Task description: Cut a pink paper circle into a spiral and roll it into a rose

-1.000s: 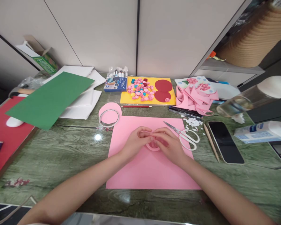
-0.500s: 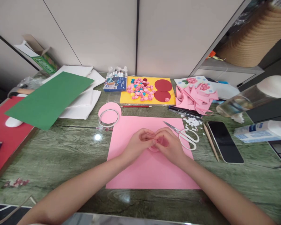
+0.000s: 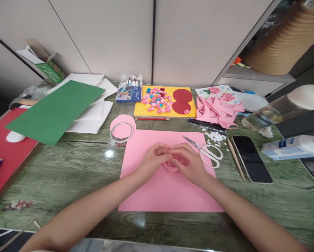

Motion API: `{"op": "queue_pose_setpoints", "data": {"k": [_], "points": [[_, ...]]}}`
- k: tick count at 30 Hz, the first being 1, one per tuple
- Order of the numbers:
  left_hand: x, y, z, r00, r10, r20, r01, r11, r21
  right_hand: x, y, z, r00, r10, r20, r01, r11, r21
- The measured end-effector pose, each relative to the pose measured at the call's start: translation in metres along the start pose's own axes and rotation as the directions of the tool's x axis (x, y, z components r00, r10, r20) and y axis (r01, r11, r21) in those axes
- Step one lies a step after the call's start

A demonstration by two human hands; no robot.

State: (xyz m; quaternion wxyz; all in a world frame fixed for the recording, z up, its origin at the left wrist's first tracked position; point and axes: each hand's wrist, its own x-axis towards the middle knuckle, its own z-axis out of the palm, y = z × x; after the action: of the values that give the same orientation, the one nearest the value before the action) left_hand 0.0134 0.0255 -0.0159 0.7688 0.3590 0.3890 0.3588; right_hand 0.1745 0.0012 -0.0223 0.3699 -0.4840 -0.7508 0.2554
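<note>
Over a pink paper sheet (image 3: 157, 192), my left hand (image 3: 154, 159) and my right hand (image 3: 191, 162) meet at the fingertips. Both are closed on a curled pink paper piece (image 3: 171, 168), whose lower curved edge shows between them. My fingers cover most of it, so its full shape is hidden. White-handled scissors (image 3: 211, 156) lie just right of my right hand, with the blades partly over the sheet. To the upper left, a roll of tape (image 3: 111, 134) rests on a pink paper circle (image 3: 122, 119).
A yellow sheet (image 3: 192, 112) at the back bears small coloured paper balls and dark red circles. Pink paper scraps (image 3: 217, 110), a phone (image 3: 251, 159), a wooden stick (image 3: 235, 159) and a bottle (image 3: 267, 113) stand or lie right. Green paper (image 3: 56, 112) lies left; a red pencil (image 3: 153, 119) lies behind.
My fingers have shifted slightly around the pink paper piece, and a bit more of its lower curved edge shows. The other things have not moved.
</note>
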Motion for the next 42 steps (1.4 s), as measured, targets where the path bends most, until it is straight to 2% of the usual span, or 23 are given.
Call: {"op": "queue_pose_setpoints", "data": {"k": [4, 11, 16, 26, 34, 42], "points": [[-0.0016, 0.0006, 0.0003, 0.999, 0.028, 0.032, -0.028, 1.0, 0.002, -0.0015, 0.0022, 0.0011, 0.999, -0.034, 0.009, 0.034, 0.999, 0.003], [-0.0026, -0.0015, 0.0018, 1.0, 0.007, -0.011, -0.006, 1.0, 0.009, 0.0007, 0.0012, 0.0017, 0.995, -0.017, -0.098, 0.011, 0.998, -0.064], [-0.0037, -0.0031, 0.002, 1.0, 0.0, 0.016, 0.0, 1.0, 0.015, 0.001, 0.0029, 0.0029, 0.996, 0.022, -0.087, -0.026, 0.999, -0.048], [-0.0018, -0.003, 0.0008, 1.0, 0.011, -0.018, -0.011, 1.0, 0.013, 0.0019, 0.0005, 0.0021, 0.996, 0.018, -0.084, -0.02, 0.999, -0.027], [-0.0009, -0.0007, -0.0002, 0.999, 0.035, 0.012, -0.036, 0.999, 0.018, -0.0007, 0.0009, 0.0008, 1.0, -0.016, 0.005, 0.016, 1.0, 0.004], [-0.0018, -0.0012, -0.0002, 0.999, 0.033, -0.002, -0.033, 0.998, 0.058, 0.0006, 0.0017, 0.0017, 0.996, -0.033, -0.084, 0.029, 0.998, -0.048]]}}
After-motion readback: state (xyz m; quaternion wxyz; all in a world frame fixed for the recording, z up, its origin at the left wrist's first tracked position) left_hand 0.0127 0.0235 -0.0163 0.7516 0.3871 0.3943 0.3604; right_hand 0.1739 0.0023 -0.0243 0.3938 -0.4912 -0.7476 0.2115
